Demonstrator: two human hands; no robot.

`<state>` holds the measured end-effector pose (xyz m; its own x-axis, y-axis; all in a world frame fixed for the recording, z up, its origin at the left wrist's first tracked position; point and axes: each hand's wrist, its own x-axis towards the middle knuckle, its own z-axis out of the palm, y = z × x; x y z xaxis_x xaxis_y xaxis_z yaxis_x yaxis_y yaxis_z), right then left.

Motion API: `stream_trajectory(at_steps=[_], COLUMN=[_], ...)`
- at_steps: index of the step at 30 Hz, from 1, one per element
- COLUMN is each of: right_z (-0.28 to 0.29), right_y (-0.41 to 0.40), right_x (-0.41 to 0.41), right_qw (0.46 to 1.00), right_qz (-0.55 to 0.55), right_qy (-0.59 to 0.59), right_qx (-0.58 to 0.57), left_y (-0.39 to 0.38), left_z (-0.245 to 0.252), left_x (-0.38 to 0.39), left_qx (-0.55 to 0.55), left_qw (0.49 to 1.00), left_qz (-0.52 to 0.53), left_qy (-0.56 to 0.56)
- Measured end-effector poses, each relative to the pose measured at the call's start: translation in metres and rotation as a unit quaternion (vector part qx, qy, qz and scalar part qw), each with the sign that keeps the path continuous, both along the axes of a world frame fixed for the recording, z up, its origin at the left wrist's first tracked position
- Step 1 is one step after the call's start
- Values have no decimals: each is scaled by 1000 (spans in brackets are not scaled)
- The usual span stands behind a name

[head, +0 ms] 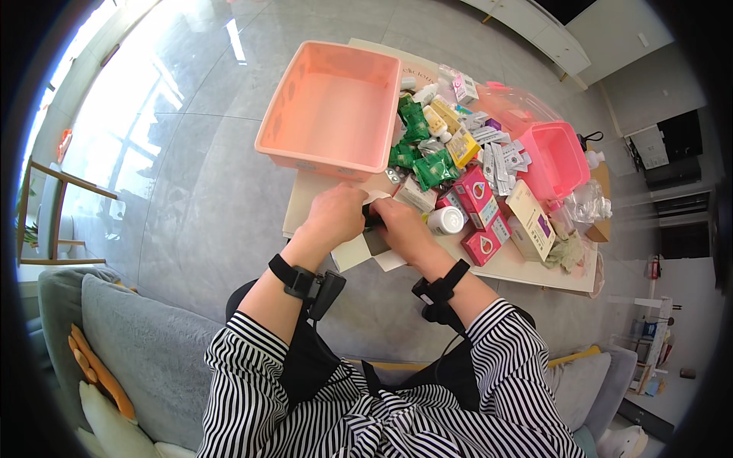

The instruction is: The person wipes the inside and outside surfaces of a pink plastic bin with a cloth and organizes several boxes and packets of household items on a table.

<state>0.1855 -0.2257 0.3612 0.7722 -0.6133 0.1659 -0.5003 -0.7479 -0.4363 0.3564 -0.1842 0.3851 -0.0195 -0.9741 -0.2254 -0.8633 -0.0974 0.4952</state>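
Note:
Both hands meet over the table's near edge at a small carton (351, 252) with white flaps spread on its near side. My left hand (339, 214) grips its left side, and my right hand (401, 224) holds the right side. Between the fingers shows something dark, too hidden to name, and a bit of white paper or card. Just beyond the hands stands a pink plastic bin (338, 114) with nothing seen inside. Right of my right hand are a white bottle (445, 221), a white box (416, 194) and pink-red medicine boxes (476, 194).
Green foil packets (434, 169), yellow boxes (462, 147), a yellow-labelled bottle (436, 123) and white sachets (498, 166) lie heaped on the white table (458, 249). A bright pink container (555, 160), a cream box (529, 220) and clear plastic bottles (587, 201) stand farther right. A grey sofa (149, 343) is behind.

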Motion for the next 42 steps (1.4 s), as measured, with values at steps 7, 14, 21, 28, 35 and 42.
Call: stream_trajectory(at_steps=[7, 14, 21, 28, 35, 42], right_z=[19, 18, 11, -5, -17, 6], right_y=[13, 28, 19, 18, 18, 18], right_x=[-5, -11, 5, 4, -2, 4], right_qw=[995, 992, 968, 979, 989, 970], right_qz=[-25, 1, 8, 4, 10, -16], right_qy=[-12, 126, 225, 196, 150, 213], right_qx=[-91, 3, 110, 58, 11, 113], left_y=[0, 2, 0, -6, -3, -2], left_z=[12, 6, 1, 8, 5, 5], left_x=[-4, -8, -10, -11, -15, -11], left_qx=[-2, -36, -40, 34, -35, -10], left_qw=[1000, 999, 998, 998, 998, 999], left_qz=[-28, -36, -47, -41, -40, -21], left_qy=[11, 0, -11, -20, -29, -34])
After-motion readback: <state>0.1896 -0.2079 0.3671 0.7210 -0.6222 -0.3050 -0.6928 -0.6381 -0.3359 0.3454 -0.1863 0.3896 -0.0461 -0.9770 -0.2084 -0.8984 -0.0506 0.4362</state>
